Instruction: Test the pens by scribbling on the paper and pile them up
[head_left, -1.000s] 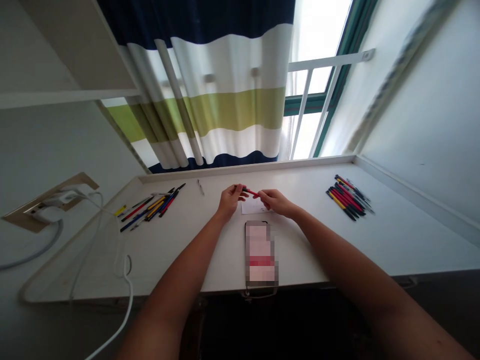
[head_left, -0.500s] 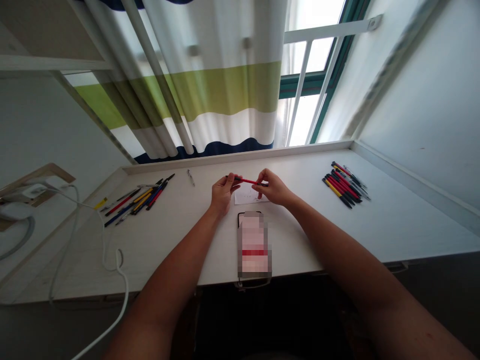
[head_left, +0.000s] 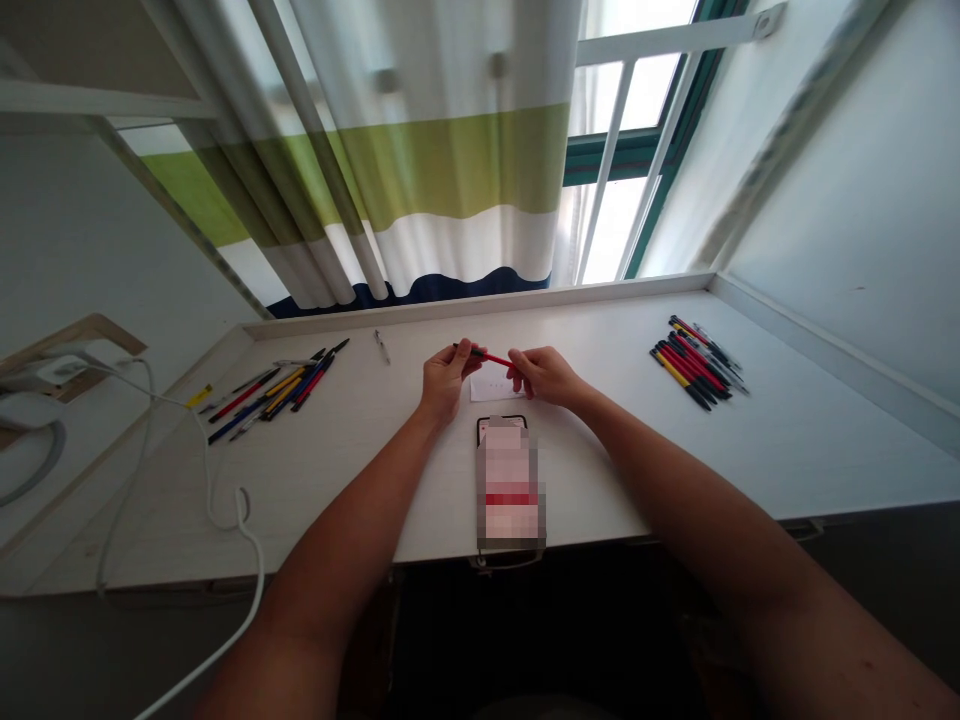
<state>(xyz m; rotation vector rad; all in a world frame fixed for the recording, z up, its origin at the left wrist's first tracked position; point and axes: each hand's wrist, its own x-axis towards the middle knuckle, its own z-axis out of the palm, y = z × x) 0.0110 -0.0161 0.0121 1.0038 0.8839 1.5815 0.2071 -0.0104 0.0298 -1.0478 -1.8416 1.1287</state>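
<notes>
A red pen [head_left: 496,360] with a black left end is stretched between my two hands above the desk. My left hand [head_left: 444,380] pinches that black end between thumb and fingers. Around the pen's other end the fingers of my right hand [head_left: 546,376] are closed, and they hide its tip. Beneath the pen lies a small white paper [head_left: 491,387] with faint marks, partly covered by my right hand. Closer to me a phone [head_left: 511,490] rests on the desk, its screen blurred out.
Several loose pens [head_left: 281,390] lie in a pile on the left of the white desk [head_left: 360,460]. Another bundle of pens [head_left: 694,362] is on the right. A single clear pen [head_left: 382,346] lies near the back. A white cable [head_left: 251,560] hangs over the left front edge.
My right hand has closed further around the right end of the red pen, covering the black part that showed before. My left hand keeps its hold. The view has shifted slightly.
</notes>
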